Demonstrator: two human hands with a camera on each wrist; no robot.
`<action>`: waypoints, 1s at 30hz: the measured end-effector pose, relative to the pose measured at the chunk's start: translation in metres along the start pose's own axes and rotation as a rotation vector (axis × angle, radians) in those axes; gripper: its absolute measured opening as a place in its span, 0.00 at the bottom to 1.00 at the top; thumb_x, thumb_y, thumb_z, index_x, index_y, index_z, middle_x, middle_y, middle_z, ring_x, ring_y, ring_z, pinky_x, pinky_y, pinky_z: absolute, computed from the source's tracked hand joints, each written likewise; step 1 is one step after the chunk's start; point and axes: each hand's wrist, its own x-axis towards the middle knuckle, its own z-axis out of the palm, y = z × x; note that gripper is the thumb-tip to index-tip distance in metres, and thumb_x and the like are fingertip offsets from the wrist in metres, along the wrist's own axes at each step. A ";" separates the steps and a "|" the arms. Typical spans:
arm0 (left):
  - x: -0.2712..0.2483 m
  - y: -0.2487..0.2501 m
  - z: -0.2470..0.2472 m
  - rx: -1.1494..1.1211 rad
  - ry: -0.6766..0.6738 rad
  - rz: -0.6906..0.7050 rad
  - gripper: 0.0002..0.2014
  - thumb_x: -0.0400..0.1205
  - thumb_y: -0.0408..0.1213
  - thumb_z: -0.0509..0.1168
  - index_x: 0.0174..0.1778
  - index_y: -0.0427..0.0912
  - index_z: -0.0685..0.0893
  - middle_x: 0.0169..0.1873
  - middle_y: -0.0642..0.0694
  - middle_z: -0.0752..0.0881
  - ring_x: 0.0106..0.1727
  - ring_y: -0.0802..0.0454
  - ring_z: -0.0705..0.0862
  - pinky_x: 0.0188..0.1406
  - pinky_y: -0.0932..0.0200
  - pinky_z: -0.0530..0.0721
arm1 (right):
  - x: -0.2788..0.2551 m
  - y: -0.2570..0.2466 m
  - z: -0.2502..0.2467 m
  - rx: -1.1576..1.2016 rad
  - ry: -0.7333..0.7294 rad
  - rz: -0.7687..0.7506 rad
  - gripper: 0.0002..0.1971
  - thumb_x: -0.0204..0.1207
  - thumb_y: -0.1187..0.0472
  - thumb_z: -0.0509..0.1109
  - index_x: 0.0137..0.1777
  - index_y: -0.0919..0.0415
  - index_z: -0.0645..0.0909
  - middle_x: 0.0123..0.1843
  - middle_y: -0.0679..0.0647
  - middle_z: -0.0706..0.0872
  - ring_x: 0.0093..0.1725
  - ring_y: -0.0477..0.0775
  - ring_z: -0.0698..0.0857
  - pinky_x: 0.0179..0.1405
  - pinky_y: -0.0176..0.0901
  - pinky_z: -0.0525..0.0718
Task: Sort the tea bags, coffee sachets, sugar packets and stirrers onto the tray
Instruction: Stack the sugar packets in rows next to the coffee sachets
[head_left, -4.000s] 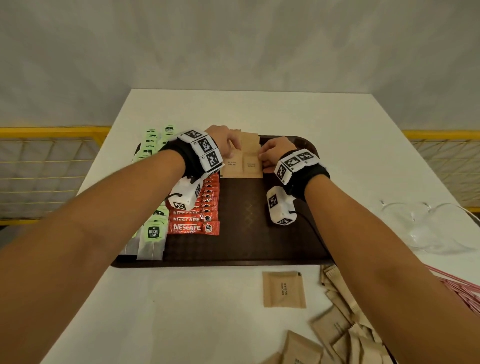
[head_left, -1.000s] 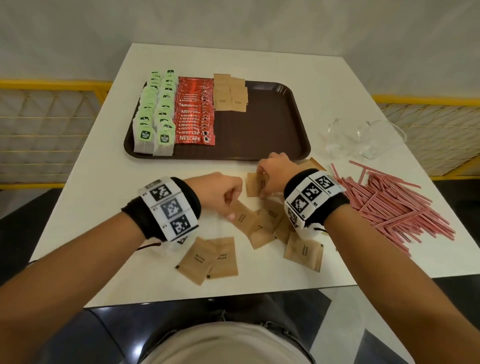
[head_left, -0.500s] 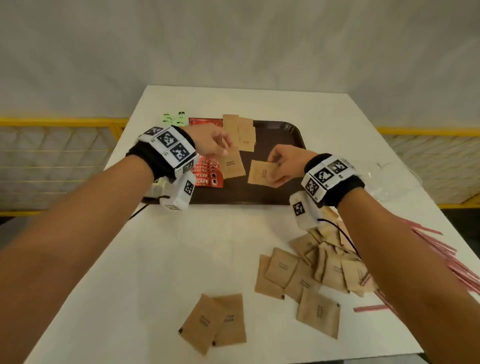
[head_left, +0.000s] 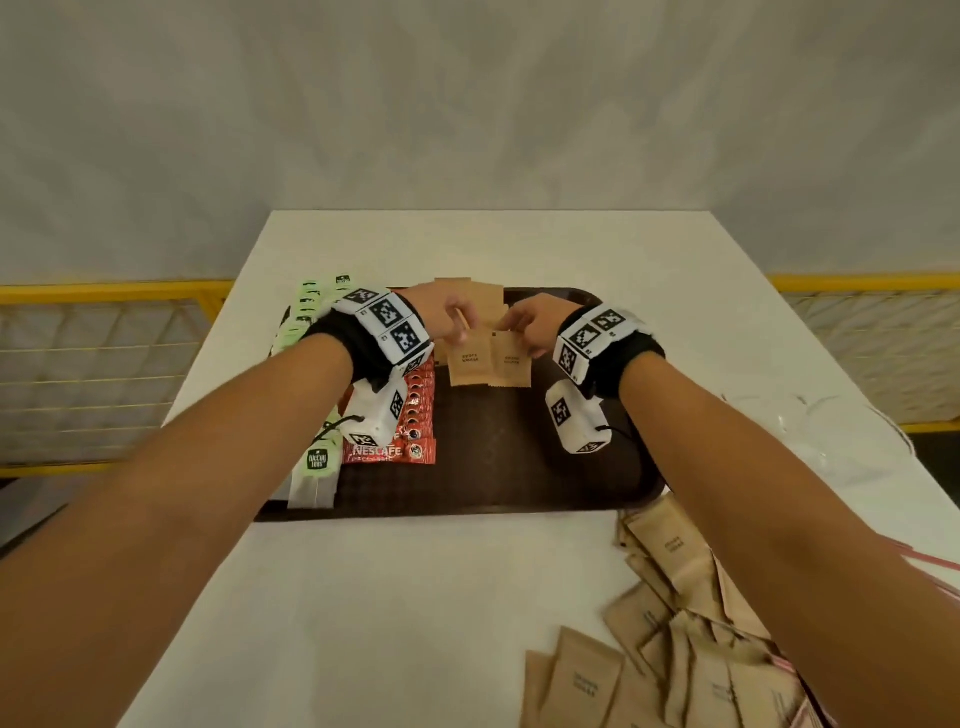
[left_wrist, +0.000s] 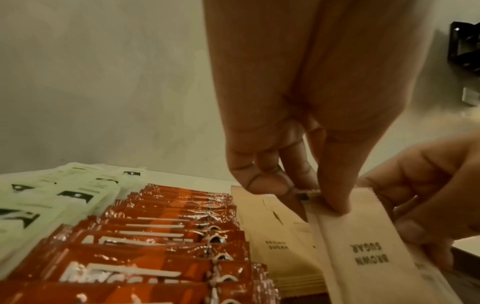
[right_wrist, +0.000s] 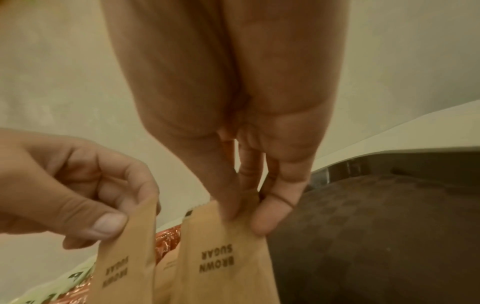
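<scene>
Matt brown paper sugar packets (head_left: 470, 359), finely crimped at the ends. Glossy, crinkled red foil coffee sachets (left_wrist: 161, 242). Pale green tea bags (head_left: 318, 460) in soft matt paper. Dark brown plastic tray (head_left: 530, 457), faintly patterned. Smooth matt white desk (head_left: 405, 597).

Head view looks down over tray (head_left: 519, 467); both wrist views sit close, sharing brown sugar packets (left_wrist: 363, 246).

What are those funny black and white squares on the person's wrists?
They are square code markers printed on white bands. The left wrist band and right wrist band each sit over a black cuff. Under each wrist hangs a small white camera box with more markers and a thin black cable. The forearms are bare.
</scene>
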 end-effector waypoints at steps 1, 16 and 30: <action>0.003 0.000 0.000 0.003 -0.007 0.002 0.13 0.80 0.28 0.64 0.61 0.40 0.81 0.39 0.54 0.79 0.51 0.53 0.76 0.38 0.71 0.68 | 0.005 0.001 0.000 0.009 -0.001 0.012 0.20 0.77 0.75 0.57 0.64 0.60 0.81 0.64 0.61 0.82 0.61 0.60 0.83 0.63 0.53 0.82; 0.005 -0.012 -0.005 -0.490 0.086 -0.157 0.05 0.80 0.38 0.66 0.39 0.46 0.81 0.45 0.44 0.78 0.45 0.46 0.86 0.50 0.56 0.87 | 0.024 0.015 0.003 0.189 -0.024 0.099 0.14 0.73 0.74 0.68 0.56 0.61 0.82 0.56 0.65 0.86 0.57 0.64 0.86 0.61 0.59 0.84; 0.000 -0.013 0.001 -0.585 0.164 -0.215 0.23 0.80 0.27 0.65 0.71 0.41 0.72 0.60 0.36 0.79 0.54 0.40 0.84 0.47 0.49 0.87 | 0.014 0.010 -0.005 0.709 -0.003 0.193 0.10 0.75 0.72 0.66 0.42 0.57 0.84 0.63 0.57 0.76 0.58 0.65 0.79 0.38 0.55 0.88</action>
